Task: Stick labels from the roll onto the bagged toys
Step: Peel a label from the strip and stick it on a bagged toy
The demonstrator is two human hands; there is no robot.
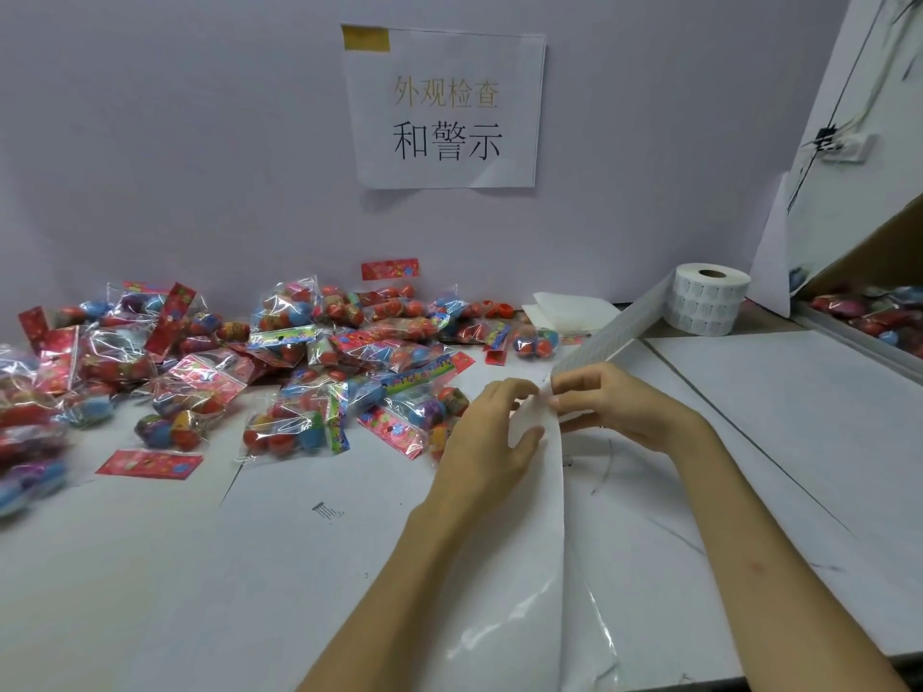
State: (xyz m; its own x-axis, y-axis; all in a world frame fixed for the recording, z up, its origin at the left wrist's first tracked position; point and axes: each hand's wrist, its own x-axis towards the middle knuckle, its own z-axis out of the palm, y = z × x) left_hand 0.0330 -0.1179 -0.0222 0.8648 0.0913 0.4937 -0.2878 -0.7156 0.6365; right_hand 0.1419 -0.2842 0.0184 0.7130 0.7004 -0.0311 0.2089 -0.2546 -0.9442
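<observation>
- A worker's two hands meet over a white table (pixel 200 566), drawing a label strip (pixel 609 337) from the roll (pixel 709 304), which stands upright at the back right near the wall.
- The right hand (pixel 614 402) pinches the label strip between thumb and fingertips where it comes down from the roll. The left hand (pixel 492 432), fingers curled, picks at the same spot just beside it. Whether a label has lifted yet is too small to tell.
- Below the hands the spent backing paper (pixel 529 541) trails toward the table's near edge.
- The bagged toys (pixel 309 352), clear packets of coloured balls with red header cards, lie heaped along the left and back of the table. The nearest bag (pixel 294 432) sits to the left of the left hand, not touching it.
- The step in hand appears to be peeling one label free. It should go best with the strip held taut by the right hand while the left lifts a corner and peels slowly at a low angle, so that the label neither tears nor curls onto itself.
- Touching only the label's edge would probably keep its glue clean. A flat, unwrinkled patch of bag looks the best place to press it down.
- A paper sign (pixel 444 112) is taped to the wall above, and a box (pixel 869 317) at the far right holds more toys.
</observation>
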